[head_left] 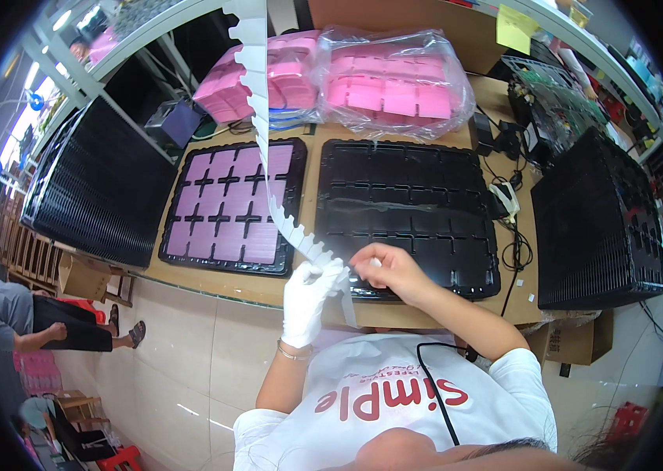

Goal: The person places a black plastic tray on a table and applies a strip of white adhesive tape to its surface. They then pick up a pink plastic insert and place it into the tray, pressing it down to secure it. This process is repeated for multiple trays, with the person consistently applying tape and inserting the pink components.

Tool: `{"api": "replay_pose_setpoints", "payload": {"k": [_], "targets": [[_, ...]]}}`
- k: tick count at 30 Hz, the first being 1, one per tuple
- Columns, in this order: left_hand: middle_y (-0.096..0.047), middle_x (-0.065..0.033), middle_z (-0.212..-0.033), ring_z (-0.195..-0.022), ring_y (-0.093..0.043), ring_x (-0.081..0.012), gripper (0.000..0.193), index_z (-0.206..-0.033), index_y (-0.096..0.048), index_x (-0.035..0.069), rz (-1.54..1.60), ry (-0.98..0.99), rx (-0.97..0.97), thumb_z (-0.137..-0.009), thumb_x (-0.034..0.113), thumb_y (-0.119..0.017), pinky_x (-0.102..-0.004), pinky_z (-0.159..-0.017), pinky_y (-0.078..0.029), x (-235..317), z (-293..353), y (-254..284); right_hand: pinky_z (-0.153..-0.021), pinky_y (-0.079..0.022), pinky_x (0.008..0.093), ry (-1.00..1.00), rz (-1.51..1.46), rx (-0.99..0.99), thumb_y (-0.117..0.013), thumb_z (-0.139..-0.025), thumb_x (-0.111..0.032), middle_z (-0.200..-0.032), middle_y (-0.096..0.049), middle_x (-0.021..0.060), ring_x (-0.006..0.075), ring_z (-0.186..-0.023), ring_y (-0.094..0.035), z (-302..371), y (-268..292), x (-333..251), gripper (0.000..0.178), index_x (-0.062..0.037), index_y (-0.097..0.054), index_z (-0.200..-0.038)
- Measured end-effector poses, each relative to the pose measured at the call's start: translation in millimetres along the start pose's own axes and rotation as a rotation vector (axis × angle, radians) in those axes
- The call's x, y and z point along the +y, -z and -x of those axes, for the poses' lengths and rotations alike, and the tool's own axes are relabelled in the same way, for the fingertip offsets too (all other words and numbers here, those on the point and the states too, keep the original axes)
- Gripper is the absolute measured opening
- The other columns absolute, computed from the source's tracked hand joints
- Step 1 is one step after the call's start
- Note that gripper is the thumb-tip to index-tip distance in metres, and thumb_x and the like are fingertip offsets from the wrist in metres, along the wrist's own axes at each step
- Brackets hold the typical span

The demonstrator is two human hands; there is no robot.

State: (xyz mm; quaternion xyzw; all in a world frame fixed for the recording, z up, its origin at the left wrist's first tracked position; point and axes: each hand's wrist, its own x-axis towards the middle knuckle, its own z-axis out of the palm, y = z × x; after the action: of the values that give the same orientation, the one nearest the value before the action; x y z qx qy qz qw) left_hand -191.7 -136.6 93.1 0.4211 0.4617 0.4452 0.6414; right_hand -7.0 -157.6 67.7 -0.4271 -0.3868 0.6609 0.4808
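A long white strip with a notched edge hangs down from above and curves toward me. My left hand, in a white glove, pinches its lower part, and a loose end hangs below the fingers. Just to the right, my bare right hand has its fingertips drawn together close to the strip. Something small and whitish shows at those fingers, too small to name. Beyond my right hand lies a black compartmented tray. Left of it is another black tray lined with pink-purple pieces.
Tall stacks of black trays stand at both sides. Pink foam pieces and a plastic-wrapped pink bundle sit at the back. Cables lie at the right. A seated person is at the far left.
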Motion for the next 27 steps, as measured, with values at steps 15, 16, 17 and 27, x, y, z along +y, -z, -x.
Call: {"api": "replay_pose_setpoints", "payload": {"k": [15, 16, 17, 27], "targets": [[-0.068, -0.0051, -0.085, -0.071, -0.066, -0.0112, 0.021, -0.102, -0.066, 0.001, -0.07, 0.034, -0.173, -0.095, 0.021, -0.066, -0.0228, -0.059, -0.052, -13.7, -28.2, -51.2, -0.053, -0.035, 0.0226, 0.541, 0.609, 0.189, -0.076, -0.081, -0.004, -0.068, -0.056, -0.0022, 0.0046, -0.059, -0.045, 57.8, 38.6, -31.0, 0.006, -0.0058, -0.07, -0.081], [-0.068, -0.0049, -0.085, -0.071, -0.066, -0.011, 0.021, -0.102, -0.066, 0.002, -0.053, 0.053, -0.162, -0.095, 0.021, -0.066, -0.0226, -0.059, -0.052, -12.2, -29.0, -51.6, -0.056, -0.036, 0.0197, 0.408, 0.53, 0.312, -0.075, -0.085, -0.009, -0.07, -0.054, -0.0065, 0.0019, -0.062, -0.044, 55.3, 52.2, -46.4, 0.007, -0.0075, -0.069, -0.085], [-0.068, -0.0047, -0.085, -0.07, -0.065, -0.0104, 0.021, -0.102, -0.065, 0.002, -0.052, 0.057, -0.124, -0.095, 0.021, -0.067, -0.0224, -0.06, -0.051, -12.9, -30.3, -51.7, -0.057, -0.038, 0.0195, 0.434, 0.507, 0.405, -0.076, -0.085, -0.019, -0.068, -0.052, -0.0087, 0.0017, -0.061, -0.044, 44.0, 83.1, -55.2, 0.012, -0.0106, -0.068, -0.087], [-0.067, -0.005, -0.082, -0.067, -0.063, -0.0094, 0.021, -0.098, -0.064, 0.003, -0.105, 0.041, -0.134, -0.095, 0.023, -0.067, -0.0224, -0.059, -0.049, -13.0, -36.8, -51.8, -0.07, -0.051, 0.0371, 0.198, 1.156, 0.647, -0.079, -0.073, -0.022, -0.077, -0.068, 0.0149, 0.0267, -0.074, -0.067, -64.2, 308.4, -76.1, 0.022, -0.002, -0.071, -0.08]]}}
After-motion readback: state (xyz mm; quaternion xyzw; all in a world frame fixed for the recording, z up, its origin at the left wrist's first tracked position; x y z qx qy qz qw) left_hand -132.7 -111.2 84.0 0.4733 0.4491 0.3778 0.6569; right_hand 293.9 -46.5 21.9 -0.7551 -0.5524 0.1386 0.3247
